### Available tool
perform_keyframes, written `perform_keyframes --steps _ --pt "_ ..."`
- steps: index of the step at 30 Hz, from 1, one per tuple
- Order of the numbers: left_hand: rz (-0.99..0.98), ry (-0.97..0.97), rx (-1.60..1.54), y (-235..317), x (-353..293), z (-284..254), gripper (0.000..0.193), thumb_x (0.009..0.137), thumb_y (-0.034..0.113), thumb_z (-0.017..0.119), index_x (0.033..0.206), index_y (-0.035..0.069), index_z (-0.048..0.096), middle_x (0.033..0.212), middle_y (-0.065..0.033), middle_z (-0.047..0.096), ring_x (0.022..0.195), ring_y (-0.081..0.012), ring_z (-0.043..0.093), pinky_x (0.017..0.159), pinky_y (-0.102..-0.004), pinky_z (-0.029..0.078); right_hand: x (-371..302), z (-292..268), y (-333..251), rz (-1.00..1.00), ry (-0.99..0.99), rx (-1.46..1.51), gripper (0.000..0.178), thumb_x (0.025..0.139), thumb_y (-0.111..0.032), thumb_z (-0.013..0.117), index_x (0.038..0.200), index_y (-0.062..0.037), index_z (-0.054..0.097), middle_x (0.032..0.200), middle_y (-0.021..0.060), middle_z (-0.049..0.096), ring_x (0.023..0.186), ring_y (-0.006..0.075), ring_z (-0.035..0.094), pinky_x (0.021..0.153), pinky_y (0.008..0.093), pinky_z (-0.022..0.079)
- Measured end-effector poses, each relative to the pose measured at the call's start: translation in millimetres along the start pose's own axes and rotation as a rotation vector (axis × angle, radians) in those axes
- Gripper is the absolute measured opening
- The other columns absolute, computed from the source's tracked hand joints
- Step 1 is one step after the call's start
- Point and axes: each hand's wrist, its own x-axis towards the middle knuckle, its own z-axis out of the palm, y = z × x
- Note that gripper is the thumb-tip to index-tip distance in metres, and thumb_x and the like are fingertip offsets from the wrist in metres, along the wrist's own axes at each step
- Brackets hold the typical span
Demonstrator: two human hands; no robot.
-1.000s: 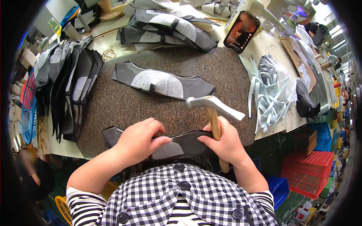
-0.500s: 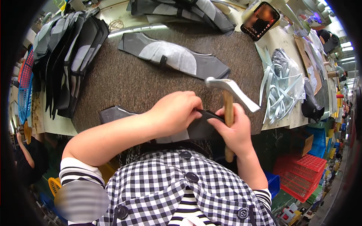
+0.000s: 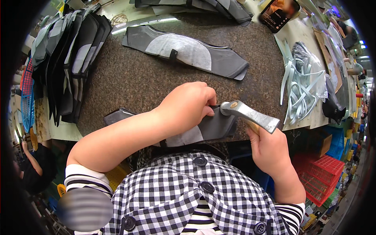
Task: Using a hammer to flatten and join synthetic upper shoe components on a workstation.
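My right hand (image 3: pixel 273 152) is wrapped round the wooden handle of a hammer (image 3: pixel 254 116). The hammer's round metal face rests on or just above a flat grey and black shoe upper (image 3: pixel 214 129) at the table's near edge. My left hand (image 3: pixel 188 105) pinches the upper's far edge, right beside the hammer face. My left forearm covers part of that upper. Farther back, a second stitched grey upper (image 3: pixel 180 53) with a pale curved panel and a small black tab lies flat.
A brown speckled board (image 3: pixel 117 86) covers the table. Draped uppers (image 3: pixel 74 58) hang at the left, and more lie stacked (image 3: pixel 211 8) at the back. Pale strips (image 3: pixel 303 86) and a phone (image 3: pixel 279 15) sit to the right. Red crates (image 3: pixel 323 176) stand below the table.
My right hand has let go of the upper's edge and moved right, tilting the hammer so its face is down at the upper beside my left fingers. My left hand keeps its pinch.
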Motion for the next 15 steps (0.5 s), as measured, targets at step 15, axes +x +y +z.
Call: perform_keyframes --steps 15 --pt "0.065 0.002 -0.049 -5.8 2.0 -2.3 0.008 0.079 0.007 0.071 0.086 0.004 0.071 0.084 -0.0094 0.063 0.076 -0.0274 0.065 0.067 -0.0366 0.053 3.6 -2.2 -2.4 0.004 -0.012 0.023 0.017 0.090 -0.013 0.063 0.101 -0.0019 0.059 0.084 0.0191 0.064 0.073 0.0398 0.065 0.064 0.0463 0.052"
